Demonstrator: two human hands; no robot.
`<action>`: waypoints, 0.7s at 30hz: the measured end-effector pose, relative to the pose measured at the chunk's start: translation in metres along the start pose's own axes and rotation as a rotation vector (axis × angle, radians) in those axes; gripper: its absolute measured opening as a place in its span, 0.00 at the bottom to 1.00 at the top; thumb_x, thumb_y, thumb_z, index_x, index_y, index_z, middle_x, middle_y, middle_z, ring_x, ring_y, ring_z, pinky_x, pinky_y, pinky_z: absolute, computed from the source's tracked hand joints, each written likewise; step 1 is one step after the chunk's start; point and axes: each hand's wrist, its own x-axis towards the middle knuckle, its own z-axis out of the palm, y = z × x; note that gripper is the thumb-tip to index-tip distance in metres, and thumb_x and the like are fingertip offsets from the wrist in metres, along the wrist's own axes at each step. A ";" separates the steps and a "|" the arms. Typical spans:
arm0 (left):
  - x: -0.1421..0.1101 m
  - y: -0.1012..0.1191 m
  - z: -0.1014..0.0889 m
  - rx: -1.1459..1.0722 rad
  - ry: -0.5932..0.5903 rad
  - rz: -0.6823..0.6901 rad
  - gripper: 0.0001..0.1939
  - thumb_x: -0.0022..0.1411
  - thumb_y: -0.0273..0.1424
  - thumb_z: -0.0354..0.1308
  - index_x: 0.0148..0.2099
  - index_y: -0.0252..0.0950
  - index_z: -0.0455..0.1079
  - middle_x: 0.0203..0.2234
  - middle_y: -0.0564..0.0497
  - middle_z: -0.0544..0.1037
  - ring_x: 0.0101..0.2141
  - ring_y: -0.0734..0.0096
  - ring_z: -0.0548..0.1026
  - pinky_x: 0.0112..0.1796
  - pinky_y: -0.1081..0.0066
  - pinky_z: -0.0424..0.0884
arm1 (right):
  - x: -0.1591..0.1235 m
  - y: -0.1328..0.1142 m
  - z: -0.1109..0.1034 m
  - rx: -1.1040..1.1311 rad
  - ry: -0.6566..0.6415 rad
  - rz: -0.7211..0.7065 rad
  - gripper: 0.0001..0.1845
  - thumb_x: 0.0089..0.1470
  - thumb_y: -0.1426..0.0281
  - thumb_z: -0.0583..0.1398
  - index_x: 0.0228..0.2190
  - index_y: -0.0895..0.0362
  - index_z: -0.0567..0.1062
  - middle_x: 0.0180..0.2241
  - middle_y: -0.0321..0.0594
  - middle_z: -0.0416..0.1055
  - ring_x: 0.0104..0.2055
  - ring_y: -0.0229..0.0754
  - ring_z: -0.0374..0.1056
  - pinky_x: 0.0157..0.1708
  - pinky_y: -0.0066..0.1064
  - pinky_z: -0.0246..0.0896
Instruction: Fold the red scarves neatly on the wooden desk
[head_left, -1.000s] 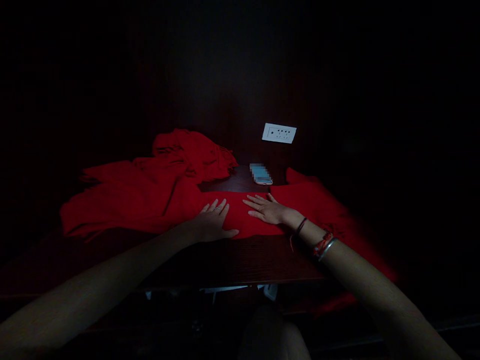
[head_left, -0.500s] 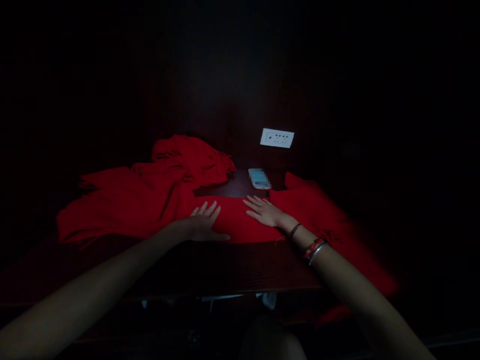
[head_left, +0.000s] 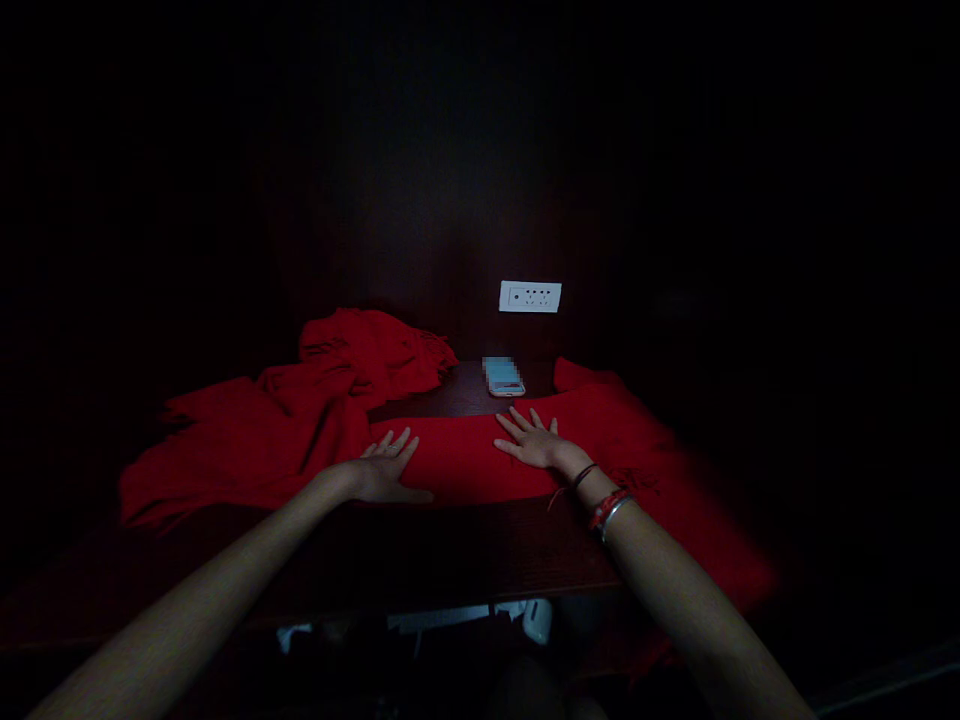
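Observation:
A long red fringed cloth, which looks like a scarf, lies across a dark wooden desk. Its middle strip is flat and smooth. My left hand rests palm down on the left part of this strip, fingers spread, a ring on one finger. On the right part lies my right hand, also flat with spread fingers; bracelets circle that wrist. To the left the red fabric is bunched in a heap with fringe showing. On the right it spreads toward the front edge of the desk, partly in shadow.
Behind the strip a phone with a lit, blurred screen lies on the desk. A white wall socket is on the dark wall above. White objects, among them a rounded one, show below the desk's front edge. The surroundings are very dark.
My hands have moved slightly apart on the cloth, the left one leftward, and the right hand's fingers are spread wider. The whole view has shifted a little, with the phone and socket lower in it.

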 end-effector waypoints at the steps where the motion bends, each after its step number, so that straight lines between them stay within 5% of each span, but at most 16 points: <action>1: 0.000 0.000 -0.004 -0.001 -0.022 -0.004 0.55 0.38 0.59 0.43 0.59 0.27 0.32 0.55 0.38 0.31 0.54 0.51 0.33 0.49 0.57 0.45 | 0.000 -0.001 0.001 0.009 0.005 0.003 0.37 0.43 0.44 0.35 0.54 0.44 0.37 0.58 0.35 0.26 0.56 0.58 0.23 0.46 0.60 0.21; 5: 0.009 0.016 -0.028 0.020 -0.117 -0.043 0.54 0.37 0.58 0.46 0.58 0.27 0.40 0.55 0.37 0.40 0.54 0.52 0.41 0.49 0.61 0.47 | 0.000 -0.001 0.007 0.039 0.094 -0.016 0.35 0.45 0.46 0.36 0.54 0.44 0.40 0.58 0.34 0.30 0.56 0.58 0.25 0.46 0.59 0.20; 7: 0.023 0.035 -0.033 0.020 -0.049 -0.055 0.48 0.43 0.57 0.41 0.57 0.27 0.44 0.55 0.38 0.43 0.54 0.54 0.44 0.50 0.63 0.47 | -0.003 0.000 0.009 0.050 0.172 -0.026 0.33 0.47 0.49 0.38 0.54 0.46 0.41 0.57 0.35 0.34 0.57 0.56 0.28 0.47 0.58 0.23; 12: 0.062 0.077 -0.009 -0.076 0.198 -0.041 0.38 0.52 0.53 0.32 0.59 0.35 0.40 0.56 0.43 0.39 0.54 0.53 0.38 0.49 0.55 0.43 | -0.014 -0.002 0.001 0.071 0.364 0.055 0.35 0.43 0.57 0.51 0.52 0.57 0.49 0.52 0.50 0.50 0.52 0.50 0.48 0.47 0.44 0.42; 16: 0.072 0.078 0.010 -0.097 0.263 -0.041 0.37 0.51 0.55 0.31 0.58 0.41 0.40 0.57 0.46 0.38 0.54 0.52 0.36 0.49 0.52 0.40 | -0.024 -0.015 -0.009 0.039 0.404 0.195 0.30 0.41 0.60 0.54 0.45 0.61 0.60 0.43 0.52 0.60 0.44 0.50 0.57 0.39 0.39 0.52; 21: 0.069 0.075 0.009 -0.108 0.271 -0.040 0.37 0.51 0.55 0.31 0.58 0.41 0.40 0.57 0.47 0.39 0.54 0.53 0.37 0.49 0.53 0.40 | -0.039 -0.042 -0.008 -0.052 0.382 0.332 0.31 0.38 0.58 0.56 0.41 0.67 0.64 0.41 0.59 0.60 0.42 0.55 0.59 0.37 0.44 0.53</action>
